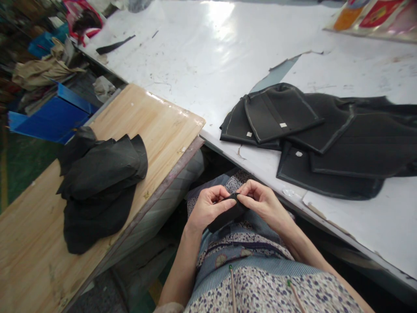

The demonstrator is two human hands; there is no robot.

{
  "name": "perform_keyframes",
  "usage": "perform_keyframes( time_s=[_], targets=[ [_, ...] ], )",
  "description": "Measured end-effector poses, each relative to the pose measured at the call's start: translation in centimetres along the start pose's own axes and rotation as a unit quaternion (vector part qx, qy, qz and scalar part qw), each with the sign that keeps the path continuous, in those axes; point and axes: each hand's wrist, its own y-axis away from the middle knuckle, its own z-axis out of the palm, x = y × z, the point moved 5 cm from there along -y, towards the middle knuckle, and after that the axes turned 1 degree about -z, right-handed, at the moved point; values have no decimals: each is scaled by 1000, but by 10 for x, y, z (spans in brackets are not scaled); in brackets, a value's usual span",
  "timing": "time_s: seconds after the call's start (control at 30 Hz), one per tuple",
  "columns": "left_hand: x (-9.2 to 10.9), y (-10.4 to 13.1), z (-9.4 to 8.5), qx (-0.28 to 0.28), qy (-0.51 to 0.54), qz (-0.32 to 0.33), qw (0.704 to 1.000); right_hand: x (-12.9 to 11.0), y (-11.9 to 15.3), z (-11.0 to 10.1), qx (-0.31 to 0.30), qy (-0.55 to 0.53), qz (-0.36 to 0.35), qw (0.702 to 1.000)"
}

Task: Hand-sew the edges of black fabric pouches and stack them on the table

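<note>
Over my lap, my left hand [211, 206] and my right hand [258, 199] come together on a small piece of black fabric [230, 216]. Thumbs and fingers of both hands pinch its upper edge, the fingertips almost touching. Most of the piece hangs below the left thumb; what lies between the fingertips is too small to make out. To the right, several black fabric pieces [361, 143] with pale edge lines and small white stickers overlap on the white table. A crumpled pile of black fabric pieces [100, 178] lies on the wooden board at left.
The white-covered table [195, 56] has a torn patch and a dark fabric strip [115, 44]. Its edge runs close to my right forearm. The wooden board [156, 121] slants along my left. Beyond it are a blue box [55, 115] and a red bag [83, 21]. Printed plastic packaging [374, 19] lies far right.
</note>
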Motion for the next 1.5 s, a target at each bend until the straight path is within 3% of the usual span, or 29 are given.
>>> perform_keyframes(
  time_s=[0.7, 0.87, 0.97, 1.17, 1.33, 1.5],
  targets=[
    [3, -1, 3, 17, -55, 6, 998, -1, 1, -4, 21, 15, -23, 999],
    [4, 0, 2, -25, -82, -15, 996, -5, 3, 0, 5, 29, -66, 997],
    [16, 4, 1, -40, -145, 38, 988, -9, 3, 2, -4, 41, -79, 996],
    [35, 14, 3, -30, -303, 133, 943, -13, 4, 10, -42, 82, -82, 992],
    [39, 19, 0, -55, -212, 152, 964, -20, 4, 7, -14, 77, -88, 993],
    [38, 24, -18, 1, -99, 151, 984, -28, 2, -15, -50, 203, -97, 973]
  ],
)
